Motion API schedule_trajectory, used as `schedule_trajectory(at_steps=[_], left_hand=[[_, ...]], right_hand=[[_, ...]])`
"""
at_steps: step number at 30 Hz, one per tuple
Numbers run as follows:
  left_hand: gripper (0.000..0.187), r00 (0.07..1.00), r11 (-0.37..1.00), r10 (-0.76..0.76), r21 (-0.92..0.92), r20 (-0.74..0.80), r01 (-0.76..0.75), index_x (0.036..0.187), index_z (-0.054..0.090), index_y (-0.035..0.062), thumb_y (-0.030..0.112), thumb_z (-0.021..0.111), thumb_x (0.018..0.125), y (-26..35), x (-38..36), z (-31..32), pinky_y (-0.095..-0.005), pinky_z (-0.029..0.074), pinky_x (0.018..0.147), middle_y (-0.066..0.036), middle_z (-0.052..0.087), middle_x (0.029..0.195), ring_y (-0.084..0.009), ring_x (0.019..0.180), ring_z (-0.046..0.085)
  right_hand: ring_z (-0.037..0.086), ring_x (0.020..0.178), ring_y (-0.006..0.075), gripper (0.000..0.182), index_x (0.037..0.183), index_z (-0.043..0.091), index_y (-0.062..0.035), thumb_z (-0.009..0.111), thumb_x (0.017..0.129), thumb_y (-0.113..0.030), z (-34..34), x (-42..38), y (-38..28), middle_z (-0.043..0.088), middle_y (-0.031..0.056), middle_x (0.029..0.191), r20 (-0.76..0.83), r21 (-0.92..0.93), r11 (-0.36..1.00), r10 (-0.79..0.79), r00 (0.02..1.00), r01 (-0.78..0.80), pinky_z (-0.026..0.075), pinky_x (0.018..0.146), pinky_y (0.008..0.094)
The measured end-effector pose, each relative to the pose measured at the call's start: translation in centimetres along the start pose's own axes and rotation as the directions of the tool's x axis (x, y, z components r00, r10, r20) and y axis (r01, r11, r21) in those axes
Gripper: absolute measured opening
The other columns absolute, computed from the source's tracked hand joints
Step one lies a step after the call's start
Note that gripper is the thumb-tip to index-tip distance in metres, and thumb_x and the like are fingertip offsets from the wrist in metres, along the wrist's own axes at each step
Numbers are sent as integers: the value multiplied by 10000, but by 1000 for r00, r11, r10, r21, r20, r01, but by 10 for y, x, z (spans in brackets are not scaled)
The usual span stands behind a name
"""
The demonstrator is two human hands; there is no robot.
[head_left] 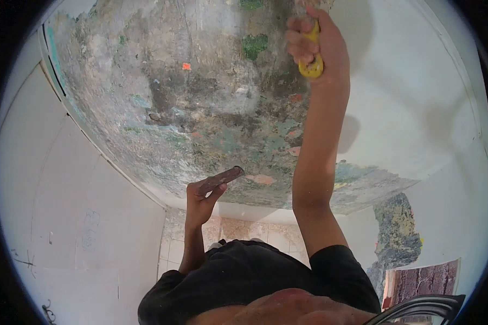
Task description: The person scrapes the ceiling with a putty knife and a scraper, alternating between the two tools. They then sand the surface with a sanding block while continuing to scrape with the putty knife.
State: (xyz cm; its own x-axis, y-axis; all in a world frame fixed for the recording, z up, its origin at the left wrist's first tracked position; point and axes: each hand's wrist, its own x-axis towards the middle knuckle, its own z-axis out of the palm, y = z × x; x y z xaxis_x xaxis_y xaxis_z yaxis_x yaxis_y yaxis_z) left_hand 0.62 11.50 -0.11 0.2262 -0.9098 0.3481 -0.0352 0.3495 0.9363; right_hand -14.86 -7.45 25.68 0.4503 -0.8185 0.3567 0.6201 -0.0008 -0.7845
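Note:
High at the upper right, my right hand [305, 46] is wrapped round a yellow handle [311, 67] and held against the wall. The tool's working end is blurred and mostly hidden. Lower down, left of centre, my left hand [205, 201] grips a dark brown, stick-like piece [220, 181], which slants up to the right in front of the wall. The wall [200, 103] before me is rough, with grey, green and orange patches of old paint. Smooth white surface [406, 70] borders it on the right.
A white wall [65, 189] with faint marks stands at the left. Floor tiles [173, 238] show below. At the lower right are another bare patch [398, 227], a picture of brickwork [425, 281] and a dark curved object [423, 311].

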Motion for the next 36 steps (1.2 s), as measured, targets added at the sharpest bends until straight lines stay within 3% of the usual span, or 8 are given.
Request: schedule_trajectory(at_steps=[8, 11, 14, 16, 20, 22, 29, 36], left_hand=[[235, 999, 999, 12, -48, -45, -15, 1080, 721, -11, 21, 700, 848, -8, 1, 6, -248, 478, 759, -26, 724, 914, -76, 832, 614], [257, 994, 995, -104, 5, -34, 104, 1110, 713, -10, 9, 684, 855, -1, -3, 3, -251, 482, 792, -46, 728, 976, -86, 880, 628], [269, 1000, 998, -23, -59, -20, 22, 1129, 701, -22, 26, 679, 865, -8, -5, 0, -248, 478, 804, -52, 726, 1004, -88, 897, 629], [261, 999, 998, -32, -56, -31, 30, 1125, 700, -29, 21, 666, 871, -9, 0, 2, -257, 480, 829, -68, 727, 1018, -110, 929, 638], [252, 993, 993, -115, 34, -13, 115, 1126, 694, -43, -6, 629, 886, 5, -3, 5, -295, 481, 914, -113, 721, 1078, -170, 1025, 650], [253, 998, 998, -67, -22, 11, 67, 1131, 692, -40, -17, 617, 890, -10, -4, 5, -311, 478, 945, -126, 713, 1104, -189, 1058, 649], [247, 998, 999, 51, -8, 40, -51, 1142, 696, -2, 8, 609, 911, -7, 23, 12, -285, 498, 866, -115, 704, 1133, -162, 1018, 656], [230, 952, 921, 264, 252, 154, -296, 1102, 514, 4, 56, 638, 917, 21, 72, 50, -345, 506, 762, -136, 666, 909, -268, 859, 673]], right_hand=[[307, 381, 57, 306, 743, 438, -111, 487, 984, -293, -13, 25, -6, 414, -21, 633, 211, -6, 994, 112, 971, -113, 308, 307, 202], [311, 375, 53, 321, 741, 441, -116, 502, 981, -319, 21, -6, 10, 401, -25, 603, -120, -40, 996, -82, 989, 78, 302, 310, 191], [338, 380, 48, 318, 757, 448, -118, 526, 973, -337, -22, 13, 6, 436, -13, 595, 137, 41, 995, 85, 987, -92, 297, 312, 188], [487, 461, 202, 350, 1216, 428, -114, 542, 957, -319, -17, 27, -13, 570, 66, 657, 365, 81, 956, 236, 901, -284, 436, 435, 315], [374, 384, 63, 314, 781, 464, -92, 539, 969, -333, -9, -11, 16, 480, 3, 615, -25, -82, 992, 93, 995, -95, 302, 307, 208], [400, 372, 82, 332, 801, 498, -68, 554, 965, -351, -36, -36, 44, 513, 14, 622, -168, -189, 972, 104, 980, -136, 300, 299, 229], [405, 382, 50, 133, 964, 607, -50, 669, 902, -150, -97, -138, 111, 523, -15, 643, -117, -491, 832, 231, 966, -258, 308, 342, 235], [455, 573, -2, 206, 1010, 644, -47, 745, 837, -95, -108, -155, 122, 597, -47, 795, 137, -653, 753, 11, 991, 82, 365, 498, 198]])
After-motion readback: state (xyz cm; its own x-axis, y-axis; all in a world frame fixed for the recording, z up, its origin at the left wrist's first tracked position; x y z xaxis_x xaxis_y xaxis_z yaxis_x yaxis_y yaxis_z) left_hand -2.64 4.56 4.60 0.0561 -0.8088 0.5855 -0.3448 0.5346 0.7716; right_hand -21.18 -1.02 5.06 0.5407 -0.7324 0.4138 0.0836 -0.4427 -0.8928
